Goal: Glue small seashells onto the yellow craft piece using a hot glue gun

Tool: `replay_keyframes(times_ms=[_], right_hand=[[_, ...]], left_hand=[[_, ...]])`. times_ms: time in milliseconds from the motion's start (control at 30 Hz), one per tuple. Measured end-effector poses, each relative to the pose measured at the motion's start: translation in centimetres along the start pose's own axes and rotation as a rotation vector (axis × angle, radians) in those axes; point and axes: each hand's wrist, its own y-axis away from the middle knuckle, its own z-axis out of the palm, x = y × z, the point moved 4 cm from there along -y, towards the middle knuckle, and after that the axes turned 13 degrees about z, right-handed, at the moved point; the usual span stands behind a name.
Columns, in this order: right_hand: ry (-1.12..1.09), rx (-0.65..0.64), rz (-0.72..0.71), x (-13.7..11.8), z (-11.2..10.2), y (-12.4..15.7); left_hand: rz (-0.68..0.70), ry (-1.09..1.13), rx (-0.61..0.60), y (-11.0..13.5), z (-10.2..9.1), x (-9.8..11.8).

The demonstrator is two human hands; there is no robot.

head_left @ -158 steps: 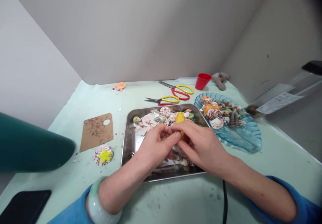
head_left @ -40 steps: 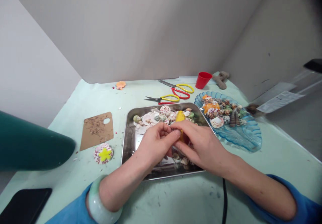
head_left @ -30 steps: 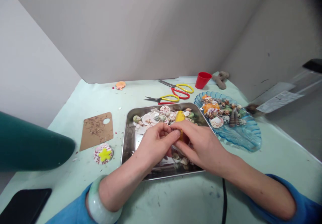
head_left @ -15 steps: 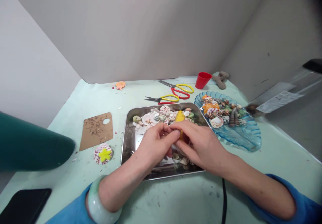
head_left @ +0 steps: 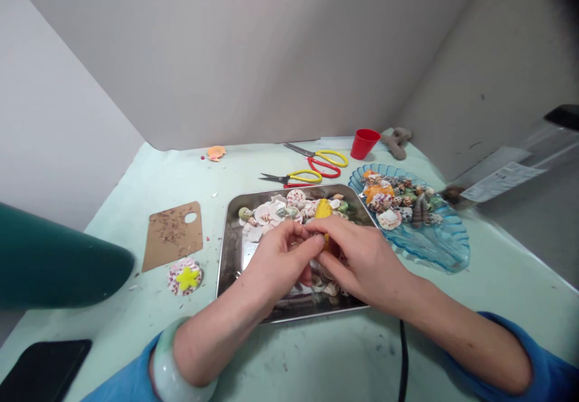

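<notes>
My left hand (head_left: 284, 256) and my right hand (head_left: 360, 254) meet over a metal tray (head_left: 230, 269), their fingertips pressed together in a pinch. What lies between the fingers is hidden by them. Just beyond my right fingers a bright yellow piece (head_left: 322, 208) shows, its lower end covered by that hand; whether I touch it I cannot tell. Around the hands, the tray bears white and speckled seashells (head_left: 263, 214), with more shells partly under my palms. Left of the tray lies a round shell-covered piece with a yellow star (head_left: 187, 278) on top.
Two pairs of scissors (head_left: 304, 178) lie behind the tray. A red cup (head_left: 365, 143) stands at the back, near a blue scalloped dish (head_left: 446, 246) of shells at right. A cardboard piece (head_left: 169, 242) and a dark green cylinder (head_left: 58, 258) are at left.
Both hands keep almost the same pose over the tray. Only slight shifts of the left forearm and fingers show; nothing has been let go or set down.
</notes>
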Motion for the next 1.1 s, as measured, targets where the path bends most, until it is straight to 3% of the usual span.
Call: replay_keyframes(times_ms=[633,1100], right_hand=[[0.032,-0.02,-0.008,0.0,0.15,-0.01],[0.037,-0.015,-0.01,0.15,0.21,0.09]], left_hand=[[0.015,0.03,0.021,-0.24,-0.23,-0.39],[-0.01,-0.06,-0.041,-0.32,-0.55,0.21]])
